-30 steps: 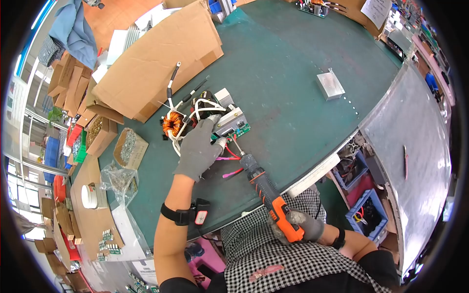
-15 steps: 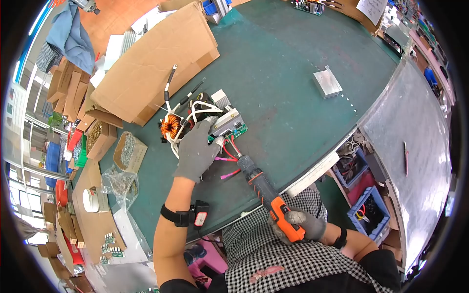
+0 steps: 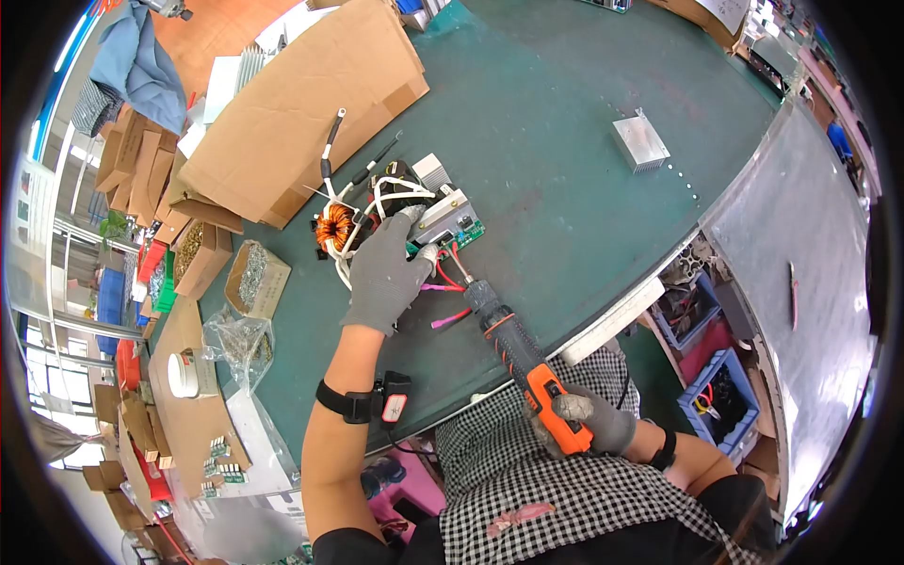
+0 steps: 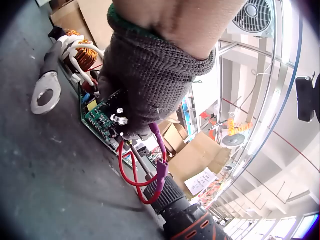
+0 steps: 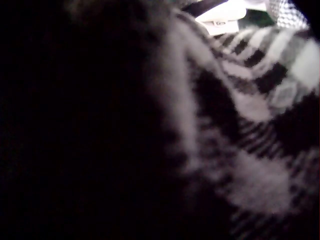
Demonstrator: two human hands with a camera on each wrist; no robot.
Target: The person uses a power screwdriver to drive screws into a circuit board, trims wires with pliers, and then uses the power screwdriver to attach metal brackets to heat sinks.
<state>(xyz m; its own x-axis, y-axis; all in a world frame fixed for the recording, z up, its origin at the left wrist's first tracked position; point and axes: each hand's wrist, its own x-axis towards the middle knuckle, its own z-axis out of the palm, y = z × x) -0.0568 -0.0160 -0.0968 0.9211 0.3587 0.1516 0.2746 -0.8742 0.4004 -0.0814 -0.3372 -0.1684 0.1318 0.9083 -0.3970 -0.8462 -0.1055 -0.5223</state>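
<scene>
My gloved left hand (image 3: 384, 281) grips the near side of a green circuit board (image 3: 470, 234), with fingertips by its silver heat sink (image 3: 446, 218). A copper-wound coil (image 3: 334, 228) and thick white cables lie left of the hand. Gripped by its rear end in my gloved right hand (image 3: 607, 426) is an orange-and-black power screwdriver (image 3: 525, 360), its thin bit (image 4: 142, 161) reaching the board's edge beside my left fingertips. Red wires (image 4: 121, 167) with purple sleeves loop past the bit. A ring terminal (image 4: 37, 104) shows large in the left wrist view. The right wrist view is mostly dark, with blurred checked cloth.
Behind the board lies a large cardboard box (image 3: 311, 108). A finned heat sink (image 3: 640, 146) sits farther right on the green tabletop (image 3: 556, 226). At left are a box of small metal parts (image 3: 256, 279) and a plastic bag (image 3: 240, 344). Blue bins (image 3: 720, 400) stand below the right edge.
The head view has shifted slightly. Both hands keep their grips, and the screwdriver's bit stays at the board's near edge.
</scene>
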